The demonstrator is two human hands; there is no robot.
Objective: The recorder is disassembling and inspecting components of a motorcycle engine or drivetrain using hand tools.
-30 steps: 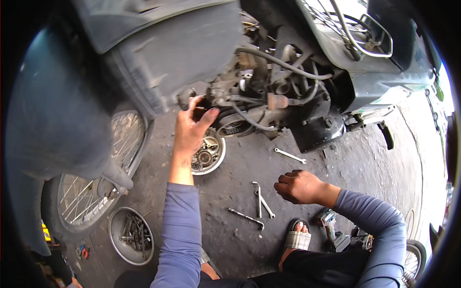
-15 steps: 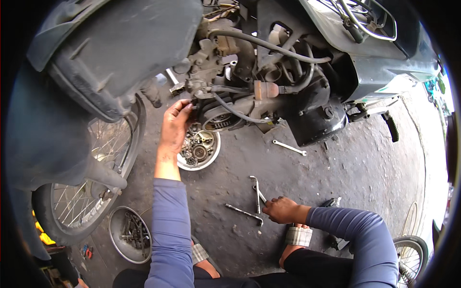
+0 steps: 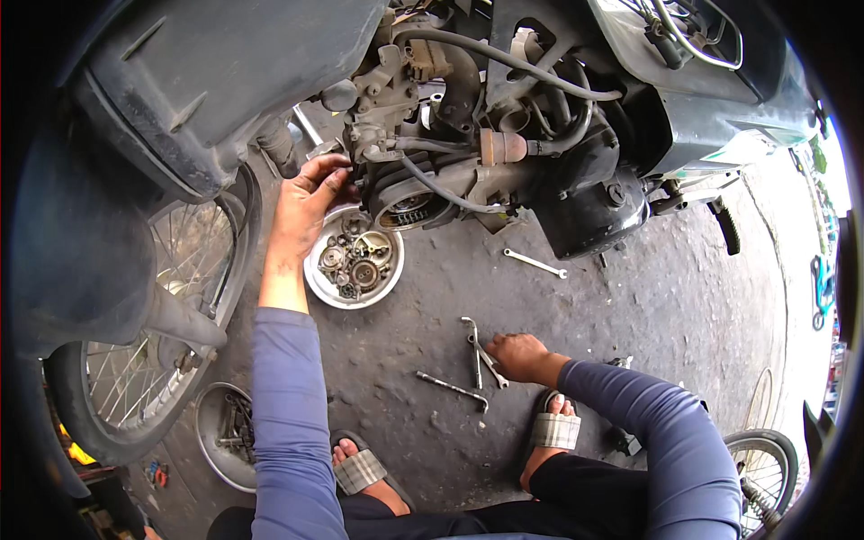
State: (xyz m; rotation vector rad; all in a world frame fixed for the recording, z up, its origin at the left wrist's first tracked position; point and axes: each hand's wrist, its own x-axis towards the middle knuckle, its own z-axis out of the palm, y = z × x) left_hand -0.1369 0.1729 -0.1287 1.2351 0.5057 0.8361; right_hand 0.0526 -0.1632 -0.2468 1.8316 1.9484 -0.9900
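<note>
My left hand [image 3: 308,195] is closed in a pinch at the left side of the exposed motorbike engine [image 3: 421,175], on something I cannot make out. Just below it is a round pan [image 3: 354,297] full of small metal gears and parts. Lower in the picture, my right hand [image 3: 517,356] has its fingers closed on a silver wrench [image 3: 489,364] on the dark floor. Beside that wrench lie an L-shaped wrench [image 3: 475,342] and another bent bar wrench [image 3: 450,391]. A separate open-end wrench [image 3: 534,263] lies below the black engine cover [image 3: 585,216].
The front wheel [image 3: 139,387] and grey leg shield [image 3: 225,81] fill the left. A bowl of tools [image 3: 216,450] and small pliers [image 3: 157,472] sit low left. My sandalled feet [image 3: 553,432] are at the bottom; another wheel [image 3: 760,450] is at the lower right.
My right hand has moved left, down to the wrenches, and closed on one. My left hand's fingers have drawn together at the engine. The view has shifted, the engine sitting higher in the picture.
</note>
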